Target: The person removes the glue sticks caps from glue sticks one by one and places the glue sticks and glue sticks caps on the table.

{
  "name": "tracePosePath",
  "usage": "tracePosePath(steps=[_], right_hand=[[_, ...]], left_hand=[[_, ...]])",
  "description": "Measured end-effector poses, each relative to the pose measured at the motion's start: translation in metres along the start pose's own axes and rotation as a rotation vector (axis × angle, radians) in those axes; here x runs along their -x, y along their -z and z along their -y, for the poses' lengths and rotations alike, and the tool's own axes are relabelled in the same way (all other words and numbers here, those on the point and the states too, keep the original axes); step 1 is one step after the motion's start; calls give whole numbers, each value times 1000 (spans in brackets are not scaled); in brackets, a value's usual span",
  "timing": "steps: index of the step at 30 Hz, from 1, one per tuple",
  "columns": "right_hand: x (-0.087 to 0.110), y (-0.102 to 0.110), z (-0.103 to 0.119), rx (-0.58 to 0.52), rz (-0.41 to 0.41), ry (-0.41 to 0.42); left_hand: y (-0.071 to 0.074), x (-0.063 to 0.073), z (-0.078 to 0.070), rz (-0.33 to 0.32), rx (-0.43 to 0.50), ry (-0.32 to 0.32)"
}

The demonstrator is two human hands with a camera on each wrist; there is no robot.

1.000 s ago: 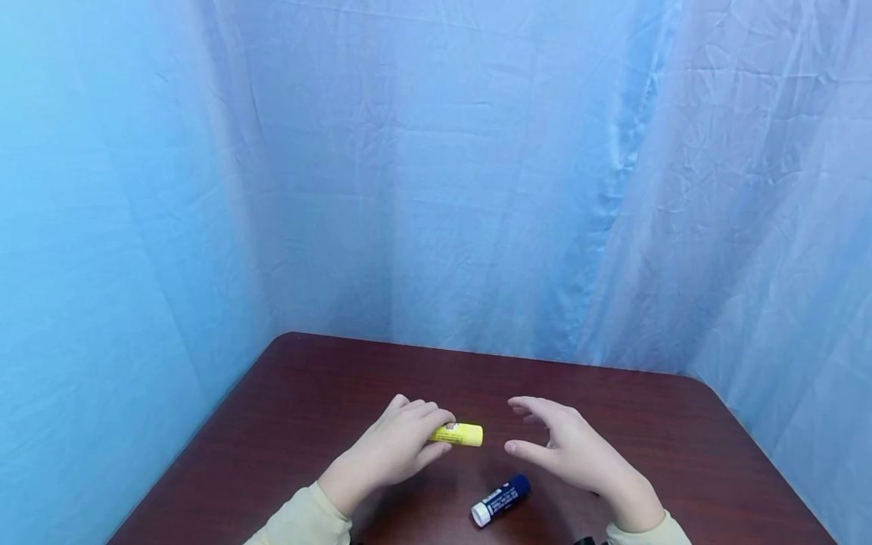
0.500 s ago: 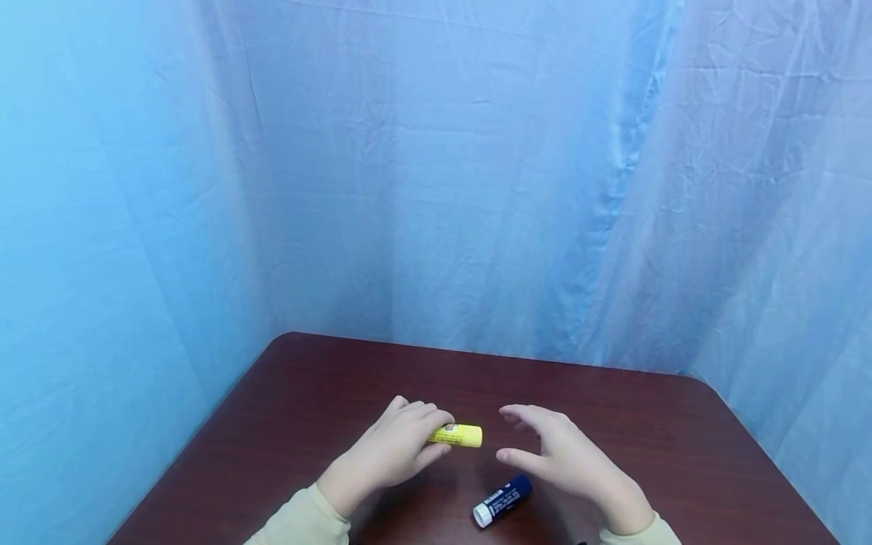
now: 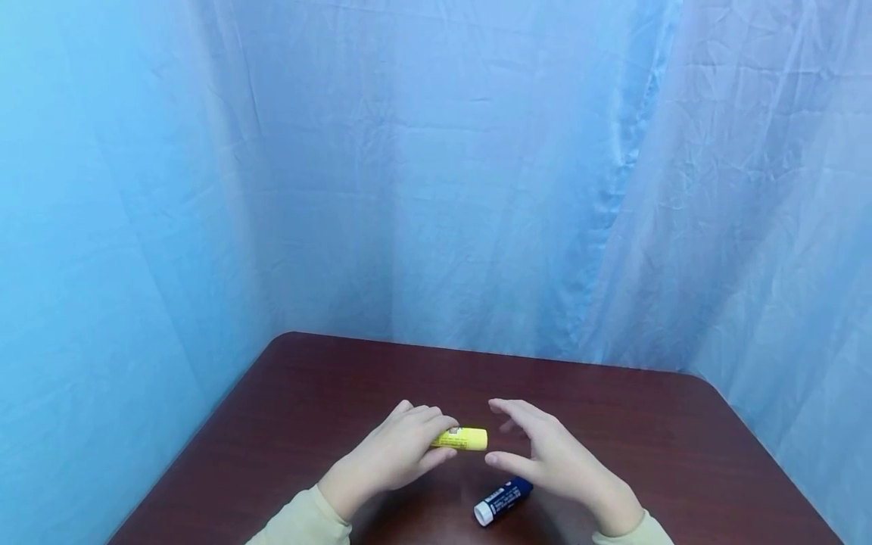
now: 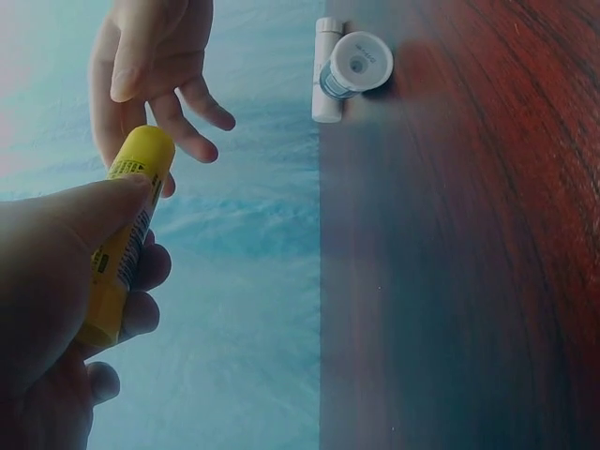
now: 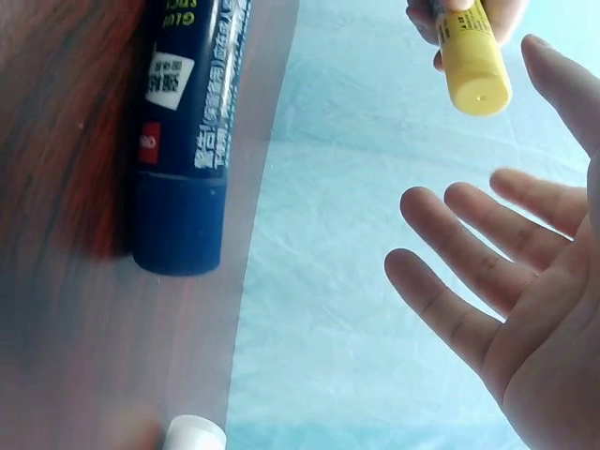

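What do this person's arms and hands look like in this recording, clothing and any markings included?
The left sleeve and right sleeve are pale cream, long and plain where visible, ending near the wrists. The left hand and right hand are bare, with no gloves, rings or markings visible. No cables show on either arm.

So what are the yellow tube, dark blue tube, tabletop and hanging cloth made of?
The yellow tube looks like smooth plastic: even color, slight sheen. The dark blue tube seems plastic too, with a smooth, rounded end. The tabletop, smooth with streaky red-brown grain, may be wood or laminate. The hanging cloth appears thin, slightly shiny fabric, judging by its creases.
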State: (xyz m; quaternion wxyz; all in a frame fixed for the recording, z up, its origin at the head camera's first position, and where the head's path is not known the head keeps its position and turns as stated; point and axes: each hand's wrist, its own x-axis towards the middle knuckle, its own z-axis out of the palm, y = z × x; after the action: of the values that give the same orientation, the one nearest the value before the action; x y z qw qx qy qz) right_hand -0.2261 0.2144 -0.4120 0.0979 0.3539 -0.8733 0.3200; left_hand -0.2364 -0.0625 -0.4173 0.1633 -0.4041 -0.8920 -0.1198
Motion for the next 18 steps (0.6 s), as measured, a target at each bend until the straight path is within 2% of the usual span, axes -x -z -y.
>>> tracePosePath(steps=[10,18], right_hand=[[-2,-5,3,-94,138,20],[-4,-8,5,-201,209,15]], left_hand=[[1,1,-4,-16,3,-77],[2,1,-10,-54,3,-142]])
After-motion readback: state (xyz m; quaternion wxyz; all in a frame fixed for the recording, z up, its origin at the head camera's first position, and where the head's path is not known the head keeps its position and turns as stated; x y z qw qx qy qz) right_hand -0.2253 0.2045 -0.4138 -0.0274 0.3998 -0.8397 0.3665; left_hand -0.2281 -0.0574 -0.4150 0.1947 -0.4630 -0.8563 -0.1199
